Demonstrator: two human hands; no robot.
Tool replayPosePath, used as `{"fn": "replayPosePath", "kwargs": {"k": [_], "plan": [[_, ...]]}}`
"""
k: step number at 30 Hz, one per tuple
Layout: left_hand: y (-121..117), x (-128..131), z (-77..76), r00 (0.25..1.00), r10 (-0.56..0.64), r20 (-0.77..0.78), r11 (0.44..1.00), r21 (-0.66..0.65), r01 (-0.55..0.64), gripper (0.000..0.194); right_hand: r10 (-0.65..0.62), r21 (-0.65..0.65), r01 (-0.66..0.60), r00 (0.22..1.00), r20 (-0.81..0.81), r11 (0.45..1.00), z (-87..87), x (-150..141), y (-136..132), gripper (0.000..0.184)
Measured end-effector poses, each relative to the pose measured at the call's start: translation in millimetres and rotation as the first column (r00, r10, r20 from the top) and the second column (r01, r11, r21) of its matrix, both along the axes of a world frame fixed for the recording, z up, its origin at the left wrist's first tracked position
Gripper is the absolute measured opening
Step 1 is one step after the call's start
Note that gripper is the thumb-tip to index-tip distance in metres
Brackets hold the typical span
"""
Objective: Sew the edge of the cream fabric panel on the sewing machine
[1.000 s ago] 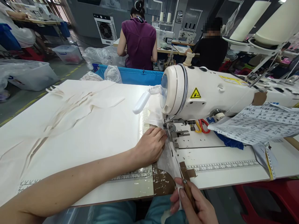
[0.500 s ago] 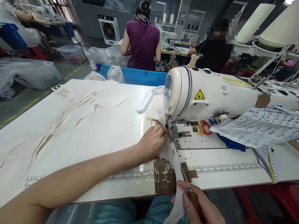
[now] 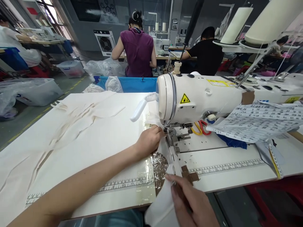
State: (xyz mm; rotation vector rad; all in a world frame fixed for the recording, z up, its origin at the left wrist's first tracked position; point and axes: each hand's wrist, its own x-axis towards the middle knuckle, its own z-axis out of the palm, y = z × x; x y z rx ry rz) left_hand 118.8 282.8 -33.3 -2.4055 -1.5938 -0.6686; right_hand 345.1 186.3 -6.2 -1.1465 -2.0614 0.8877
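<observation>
Room: a grey-walled workshop, with one person in a purple top (image 3: 137, 52) and another in black (image 3: 204, 55), both seen from behind.
Desk: the white desk (image 3: 113, 160) is smooth and flat, with printed rulers near its front edge, glossy clear tape and brown patches.
White cloth: thin, pale and soft, the cloth (image 3: 161, 212) runs as a narrow piece from beside the needle area toward the front edge, then widens into a smooth, curved panel hanging over it.
Left hand: laid on the cloth (image 3: 149, 141) just beside the needle area, its fingers curled and drawn together; whether they pinch the cloth or only press it, I cannot tell.
Right hand: at the front edge (image 3: 193, 201), its thumb and forefinger closed on a slim tool (image 3: 174, 183), with the cloth against them; the tool is mostly hidden, though a bit of metal shows.
Sewing machine: glossy cream-white and rounded (image 3: 196, 97), with a yellow warning triangle and small steel parts below.
Loose strips: off-white, creased and wavy (image 3: 87, 110), spread over the left of the desk.
Beside the machine: scissors with red and yellow handles (image 3: 201, 127), a dark blue cloth (image 3: 232, 141) and handwritten sheets (image 3: 260, 121).
Above right: big matte cream thread cones (image 3: 236, 25).
</observation>
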Motion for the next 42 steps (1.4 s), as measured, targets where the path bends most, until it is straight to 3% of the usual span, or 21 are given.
{"fn": "replayPosePath", "kwargs": {"k": [2, 5, 8, 12, 22, 32, 42], "plan": [[1.0, -5.8, -3.3, 0.994, -0.016, 0.111, 1.0, -0.018, 0.019, 0.018, -0.005, 0.064, 0.003, 0.999, 0.039, 0.998, -17.0, 5.3, 14.6, 0.035], [3.5, -12.5, -5.3, 0.972, -0.076, 0.224, 0.996, -0.034, 0.085, 0.017, -0.152, 0.29, 0.106, 0.978, 0.142, 0.951, -34.3, 2.8, 35.0, 0.037], [5.9, -15.0, -6.0, 0.949, -0.125, 0.29, 0.991, -0.01, 0.133, 0.017, -0.235, 0.441, 0.122, 0.949, 0.212, 0.889, -37.3, -9.3, 48.3, 0.038], [7.9, -15.0, -6.4, 0.935, -0.177, 0.306, 0.984, 0.061, 0.166, 0.016, -0.242, 0.552, 0.09, 0.948, 0.208, 0.829, -32.7, -24.8, 58.1, 0.034], [8.4, -12.9, -3.0, 0.94, -0.19, 0.283, 0.982, 0.065, 0.179, 0.013, -0.231, 0.565, 0.082, 0.952, 0.198, 0.821, -34.8, -33.7, 69.6, 0.033], [9.9, -11.3, -6.4, 0.975, -0.103, 0.197, 0.994, 0.04, 0.097, 0.013, -0.251, 0.598, 0.082, 0.946, 0.205, 0.798, -35.9, -35.2, 68.4, 0.037], [11.3, -11.9, -3.8, 0.934, -0.126, 0.335, 0.992, 0.05, 0.116, 0.017, -0.265, 0.602, 0.104, 0.946, 0.185, 0.792, -38.1, -35.5, 68.8, 0.037]]}}
